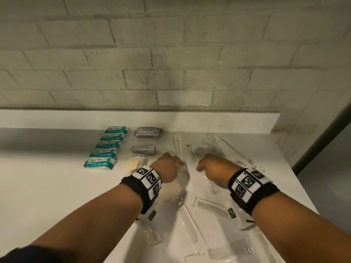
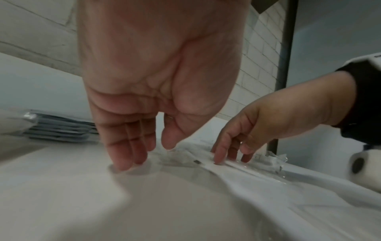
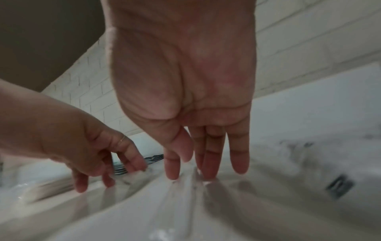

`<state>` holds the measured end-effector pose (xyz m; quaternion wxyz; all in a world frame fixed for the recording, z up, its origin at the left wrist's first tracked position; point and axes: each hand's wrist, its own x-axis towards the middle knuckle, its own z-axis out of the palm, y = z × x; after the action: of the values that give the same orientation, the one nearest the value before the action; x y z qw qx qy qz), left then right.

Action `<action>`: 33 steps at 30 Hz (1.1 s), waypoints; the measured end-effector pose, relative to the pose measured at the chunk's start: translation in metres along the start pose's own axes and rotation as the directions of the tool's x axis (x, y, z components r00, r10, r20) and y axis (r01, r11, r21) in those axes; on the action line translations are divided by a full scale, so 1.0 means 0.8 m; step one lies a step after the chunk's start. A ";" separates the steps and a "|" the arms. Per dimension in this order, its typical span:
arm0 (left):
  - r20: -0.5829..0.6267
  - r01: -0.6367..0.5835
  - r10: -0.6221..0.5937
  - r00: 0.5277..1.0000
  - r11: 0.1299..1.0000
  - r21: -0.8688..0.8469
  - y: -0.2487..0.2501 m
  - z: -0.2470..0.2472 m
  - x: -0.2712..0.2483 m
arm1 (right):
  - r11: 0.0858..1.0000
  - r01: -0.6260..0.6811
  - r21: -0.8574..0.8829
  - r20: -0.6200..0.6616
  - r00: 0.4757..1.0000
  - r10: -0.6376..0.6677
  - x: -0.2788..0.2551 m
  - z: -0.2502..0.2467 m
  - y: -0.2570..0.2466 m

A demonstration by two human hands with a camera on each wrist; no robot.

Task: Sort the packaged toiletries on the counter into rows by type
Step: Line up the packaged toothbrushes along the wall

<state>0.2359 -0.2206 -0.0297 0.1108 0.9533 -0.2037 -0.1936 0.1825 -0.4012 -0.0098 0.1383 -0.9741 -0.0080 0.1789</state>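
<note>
A long clear-wrapped packet [image 2: 233, 164] is lying on the white counter [image 1: 47, 186] under the fingertips of the right hand [image 1: 212, 170], fingers straight and pressing; the left hand [image 1: 167, 168] is hovering just beside it, fingers loosely extended, holding nothing; beyond the left hand, teal packets [image 1: 106, 149] are sitting in a row.

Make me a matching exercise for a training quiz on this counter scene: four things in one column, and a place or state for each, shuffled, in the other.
Things:
1. teal packets
2. grey sachets
3. comb
4. left hand

Places or states:
A. under the right forearm, in clear wrap
B. fingers straight, tips down on the counter
C. a row of five at the far left
D. stacked near the wall, right of the teal row

Pairs: 1-C, 2-D, 3-A, 4-B
</note>
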 end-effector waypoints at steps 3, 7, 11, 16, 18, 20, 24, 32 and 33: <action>-0.037 -0.045 0.045 0.998 0.999 0.002 0.006 -0.003 0.009 | 0.995 -0.098 -0.019 -0.024 0.995 0.097 -0.004 -0.001 0.012; -0.002 -0.114 0.116 0.993 0.981 0.156 0.029 0.005 0.023 | 0.980 -0.183 0.080 -0.010 0.983 0.184 -0.009 0.000 0.029; -0.137 -0.183 0.262 0.955 0.888 0.421 0.043 0.017 0.027 | 0.972 -0.184 0.144 0.032 0.983 0.181 -0.016 -0.001 0.043; -0.385 -0.222 0.344 0.856 0.919 0.327 0.058 -0.003 0.024 | 0.976 -0.112 0.188 0.045 0.993 0.105 -0.028 -0.011 0.050; -0.514 -0.225 0.252 0.820 0.968 0.114 0.068 -0.026 0.028 | 0.981 -0.095 0.172 0.055 0.995 0.087 -0.028 -0.013 0.051; -0.443 -0.176 0.054 0.895 0.955 -0.239 0.067 -0.047 0.034 | 0.978 -0.105 0.179 0.055 0.994 0.097 -0.025 -0.011 0.051; -0.076 0.079 -0.105 0.992 0.954 -0.288 0.032 -0.046 0.037 | 0.965 -0.144 0.219 0.061 0.989 0.134 -0.030 -0.005 0.046; 0.064 -0.101 0.092 0.994 0.982 0.162 0.017 -0.005 -0.015 | 0.996 -0.065 -0.059 -0.026 0.998 0.063 -0.038 -0.006 0.036; 0.089 -0.099 0.083 0.993 0.976 0.194 0.015 0.000 -0.016 | 0.993 -0.044 -0.109 0.010 0.999 0.045 -0.035 -0.004 0.029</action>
<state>0.2214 -0.2256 -0.0220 0.0159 0.9407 -0.2696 -0.2054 0.1562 -0.4260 -0.0037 0.0810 -0.9789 0.0032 0.1875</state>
